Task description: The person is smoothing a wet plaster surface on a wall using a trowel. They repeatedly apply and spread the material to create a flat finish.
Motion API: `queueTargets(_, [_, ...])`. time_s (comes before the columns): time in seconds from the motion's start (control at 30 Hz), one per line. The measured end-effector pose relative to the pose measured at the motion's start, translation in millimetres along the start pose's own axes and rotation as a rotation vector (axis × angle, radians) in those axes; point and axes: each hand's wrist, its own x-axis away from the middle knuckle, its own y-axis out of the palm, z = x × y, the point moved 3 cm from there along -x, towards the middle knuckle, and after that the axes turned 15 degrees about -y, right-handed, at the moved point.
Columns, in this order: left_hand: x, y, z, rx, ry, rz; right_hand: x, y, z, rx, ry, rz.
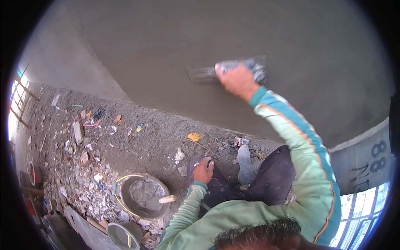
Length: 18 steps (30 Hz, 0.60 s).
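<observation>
My right hand [235,83] grips a metal plastering float [255,68], blurred, against the smooth, wet-looking grey plaster of the wall [166,37]. My left hand [203,171] rests open on my left knee, its fingers slightly bent. To the left of that knee stands a bucket of grey mortar [146,193], with a wooden handle [166,199] sticking out over its rim.
Rubble and scraps [83,154] cover the ground along the wall's foot. A second grey bucket [123,233] and a board [85,229] lie at the lower left, with more containers [34,173] at the far left. A marked grey surface [354,150] is at the right.
</observation>
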Motion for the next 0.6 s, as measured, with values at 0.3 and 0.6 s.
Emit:
queueTargets(0.3, [-3,3,-14,0.008,0.013,0.049,25,-114,8,-0.162,0.22,0.341])
queueTargets(0.6, [-5,13,0,0.035,-0.027,-0.032,131,-326,233,-0.5,0.657,0.971])
